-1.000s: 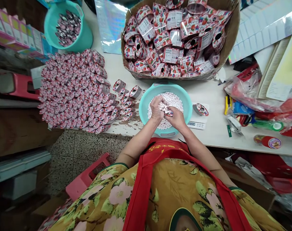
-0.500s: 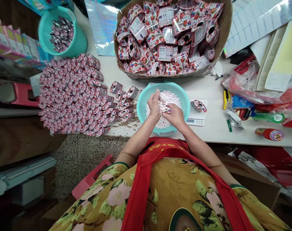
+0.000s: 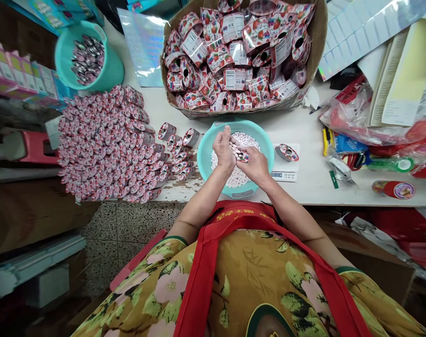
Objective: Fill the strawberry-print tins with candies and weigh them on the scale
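Both my hands are over a turquoise basin [image 3: 206,174] holding small pale pinkish-white candies [image 3: 238,178]. My left hand [image 3: 224,152] is curled, with some candies held along its palm and fingers; how many is hidden. My right hand [image 3: 254,164] grips a small strawberry-printed container [image 3: 243,158], its round opening facing up. The container lies right beside the left hand's fingers. A similar container [image 3: 287,152] stands on a white digital scale [image 3: 290,176] to the right of the basin.
Behind the basin is a cardboard box [image 3: 179,112] of printed containers. Many packed containers [image 3: 104,145] stand in rows at left, several looser ones [image 3: 181,157] beside them. A turquoise bucket [image 3: 114,70] holds shiny caps. Plastic bags [image 3: 349,110] and a jar [image 3: 393,189] lie right.
The candies heaped between my hands look fewer, and the container's opening shows more clearly. My hands stay over the basin. The whole view has shifted slightly.
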`<state>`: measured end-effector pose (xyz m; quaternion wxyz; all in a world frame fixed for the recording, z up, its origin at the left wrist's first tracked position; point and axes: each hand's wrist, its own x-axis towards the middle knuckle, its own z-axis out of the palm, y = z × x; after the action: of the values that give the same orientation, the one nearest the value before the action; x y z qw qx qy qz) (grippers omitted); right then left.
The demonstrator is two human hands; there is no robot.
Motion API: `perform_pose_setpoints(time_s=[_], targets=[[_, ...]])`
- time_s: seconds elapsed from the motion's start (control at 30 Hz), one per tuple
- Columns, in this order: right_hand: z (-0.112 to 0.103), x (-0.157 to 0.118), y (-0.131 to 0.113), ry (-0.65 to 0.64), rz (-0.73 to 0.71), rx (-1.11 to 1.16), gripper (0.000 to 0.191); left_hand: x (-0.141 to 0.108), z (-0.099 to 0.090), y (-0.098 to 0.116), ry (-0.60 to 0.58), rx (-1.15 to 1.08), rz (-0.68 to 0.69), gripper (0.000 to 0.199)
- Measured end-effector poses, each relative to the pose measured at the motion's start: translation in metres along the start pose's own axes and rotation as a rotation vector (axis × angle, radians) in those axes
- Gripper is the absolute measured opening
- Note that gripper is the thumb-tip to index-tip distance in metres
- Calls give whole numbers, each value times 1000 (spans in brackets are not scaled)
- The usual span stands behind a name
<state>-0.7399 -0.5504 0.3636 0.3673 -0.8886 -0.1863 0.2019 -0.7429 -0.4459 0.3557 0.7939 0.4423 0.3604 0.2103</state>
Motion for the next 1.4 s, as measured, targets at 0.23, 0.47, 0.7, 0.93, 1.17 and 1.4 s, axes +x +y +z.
perform_pose_setpoints(time_s=[0.23, 0.47, 0.7, 0.93, 1.17, 1.4], targets=[[-1, 3, 6, 12, 10, 52, 36, -4, 3, 9, -77, 22, -62, 48], [2, 2, 10, 82, -83, 229, 30, -18, 7, 24, -128, 47, -50, 44], [6, -5, 11, 84, -85, 333, 24, -29, 7, 30, -213, 120, -42, 40], [7, -18, 16, 44, -57, 411, 34, -22, 4, 36, -145, 155, -120, 43], [-50, -91, 70, 119, 89, 622, 44, 20, -31, 8, -184, 729, -363, 15], [-92, -149, 181, 699, 520, 538, 58, -2, 34, -40, -758, 990, -16, 12]])
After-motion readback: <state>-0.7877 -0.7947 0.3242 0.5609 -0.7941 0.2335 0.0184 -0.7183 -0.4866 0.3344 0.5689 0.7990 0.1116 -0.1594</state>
